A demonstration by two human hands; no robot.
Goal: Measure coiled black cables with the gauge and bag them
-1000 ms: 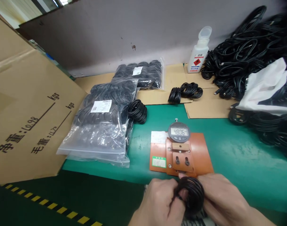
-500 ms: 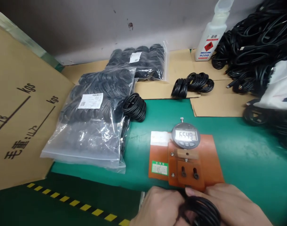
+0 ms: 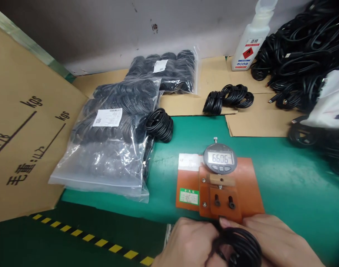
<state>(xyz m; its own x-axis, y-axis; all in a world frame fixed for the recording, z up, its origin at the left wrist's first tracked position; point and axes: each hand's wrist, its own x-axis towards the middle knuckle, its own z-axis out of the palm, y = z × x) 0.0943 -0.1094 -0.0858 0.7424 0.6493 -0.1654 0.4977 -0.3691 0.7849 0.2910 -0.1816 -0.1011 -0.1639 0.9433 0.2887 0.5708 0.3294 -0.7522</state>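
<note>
One large cardboard box (image 3: 25, 122) at far left, printed face up, tilted over the bench edge; below it, yellow-and-black striped tape (image 3: 88, 239). Right of centre on the green mat (image 3: 283, 174): orange fixture plate (image 3: 249, 185) carrying a digital gauge (image 3: 219, 159), display reading 6606. At the bottom edge, just in front of the plate: left hand (image 3: 188, 244) and right hand (image 3: 275, 241), fingers of both curled shut around one bundle of black rings (image 3: 241, 246), held between them at the plate's near edge. Bundle partly hidden by the left hand and cut off by the frame. Between the hands and the stock behind, only the fixture in the way. Further back: loose ring bundle (image 3: 159, 125) just beside the bags; two more ring bundles (image 3: 227, 98) on cardboard sheets (image 3: 255, 124). Far right: heap of black cables (image 3: 299, 48), partly under a white cloth (image 3: 333, 96).

Containers, left to right:
- front clear plastic bag (image 3: 110, 148), labelled, filled with black rings
- rear clear bag (image 3: 169, 72), labelled, likewise full of rings
- white squeeze bottle (image 3: 251, 40), upright, capped, contents not discernible
</note>
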